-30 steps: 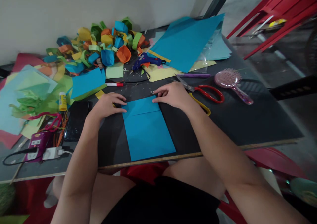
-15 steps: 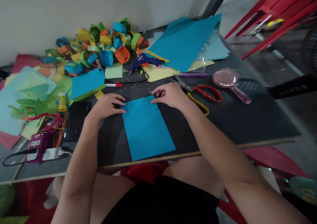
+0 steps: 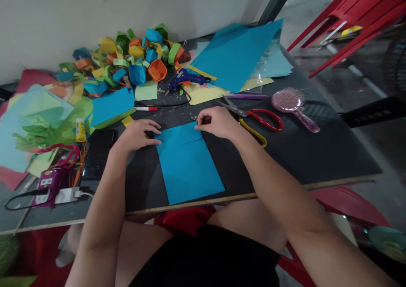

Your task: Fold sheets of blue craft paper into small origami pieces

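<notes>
A blue sheet of paper (image 3: 192, 168) lies on the dark table in front of me, its near end close to the table edge. Across its far end runs a crease, where a strip looks folded over. My left hand (image 3: 139, 134) rests at the sheet's far left corner, thumb and fingers apart, the tips touching the paper. At the far right corner my right hand (image 3: 215, 121) pinches the paper's edge between thumb and fingertips. Scissors with red handles (image 3: 263, 116) and a yellow-handled tool (image 3: 253, 132) lie beside my right wrist.
Behind are a heap of coloured paper pieces (image 3: 136, 52), a blue glue gun (image 3: 188, 79) and a large blue sheet (image 3: 237, 54). On the right lies a pink hairbrush (image 3: 290, 101). To the left are a glue stick (image 3: 80, 130), a black phone (image 3: 99, 154) and a purple power socket (image 3: 49, 183).
The crease near the sheet's far end now shows longer and clearer. My right hand has shifted slightly at the corner; my left hand stays where it was.
</notes>
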Tool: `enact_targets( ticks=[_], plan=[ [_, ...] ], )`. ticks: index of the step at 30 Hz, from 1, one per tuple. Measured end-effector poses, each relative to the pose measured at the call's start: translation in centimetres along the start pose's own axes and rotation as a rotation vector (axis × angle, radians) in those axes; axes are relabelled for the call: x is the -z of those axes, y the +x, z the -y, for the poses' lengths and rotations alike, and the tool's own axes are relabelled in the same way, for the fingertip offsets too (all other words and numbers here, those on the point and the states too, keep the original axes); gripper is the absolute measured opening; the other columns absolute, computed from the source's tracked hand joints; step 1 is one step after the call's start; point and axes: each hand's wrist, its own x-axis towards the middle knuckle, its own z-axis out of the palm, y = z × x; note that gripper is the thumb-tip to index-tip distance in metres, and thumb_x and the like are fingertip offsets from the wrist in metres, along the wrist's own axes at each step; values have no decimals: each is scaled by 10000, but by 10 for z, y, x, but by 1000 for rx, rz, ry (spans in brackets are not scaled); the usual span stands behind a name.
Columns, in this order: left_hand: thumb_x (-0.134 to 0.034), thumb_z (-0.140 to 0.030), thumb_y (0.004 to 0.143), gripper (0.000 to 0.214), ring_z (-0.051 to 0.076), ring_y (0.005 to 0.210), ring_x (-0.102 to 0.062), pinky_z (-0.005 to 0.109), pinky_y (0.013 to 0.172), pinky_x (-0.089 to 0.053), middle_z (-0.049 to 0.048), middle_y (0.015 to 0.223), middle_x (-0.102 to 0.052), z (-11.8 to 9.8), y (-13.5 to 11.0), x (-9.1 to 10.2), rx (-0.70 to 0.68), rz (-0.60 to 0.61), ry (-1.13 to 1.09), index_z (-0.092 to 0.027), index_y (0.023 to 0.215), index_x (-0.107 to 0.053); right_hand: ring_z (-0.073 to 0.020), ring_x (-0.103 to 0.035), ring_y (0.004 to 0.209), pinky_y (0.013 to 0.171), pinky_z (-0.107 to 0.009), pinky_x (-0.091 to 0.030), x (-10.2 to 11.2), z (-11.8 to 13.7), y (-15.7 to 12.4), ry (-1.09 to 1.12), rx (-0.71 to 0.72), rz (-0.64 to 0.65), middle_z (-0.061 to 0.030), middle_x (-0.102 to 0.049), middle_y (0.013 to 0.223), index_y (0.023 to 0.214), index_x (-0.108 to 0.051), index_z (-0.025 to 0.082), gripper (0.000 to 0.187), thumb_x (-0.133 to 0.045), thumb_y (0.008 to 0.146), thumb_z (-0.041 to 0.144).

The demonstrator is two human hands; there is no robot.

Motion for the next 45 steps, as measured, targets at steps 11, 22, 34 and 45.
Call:
enact_targets(
  ticks=[11, 22, 34, 45],
  plan=[
    [-741, -476, 724, 298, 243, 997, -662, 417, 916, -505, 73, 1148, -688, -2, 1, 2, 8, 38, 20, -223, 881, -753, -175, -673, 776, 658, -293, -554, 0, 1, 0, 471, -191, 293, -80, -731, 914, 1100, -681, 170, 371, -721, 745, 271],
    [-716, -513, 736, 336, 255, 1038, -650, 436, 934, -496, 62, 1200, -668, -1, -1, 3, 25, 64, 41, -237, 924, -750, -172, -703, 750, 728, -285, -587, 7, -2, -1, 454, -344, 577, -64, -750, 787, 802, -714, 139, 354, -887, 538, 300],
    [-752, -495, 714, 741, 254, 1038, -662, 373, 824, -578, 108, 1225, -659, 0, 3, -14, 247, -309, -496, -244, 1359, -487, -189, -703, 771, 713, -322, -603, 4, -4, 1, 488, -181, 261, -92, -751, 892, 845, -716, 147, 324, -845, 618, 339],
    [-770, -495, 665, 439, 219, 848, -714, 355, 760, -594, 72, 908, -751, -6, 8, -22, 336, -277, -839, -181, 968, -717, -171, -695, 752, 624, -280, -580, 1, -3, 1, 652, -67, 178, -71, -741, 909, 926, -729, 172, 354, -765, 704, 445]
  ],
)
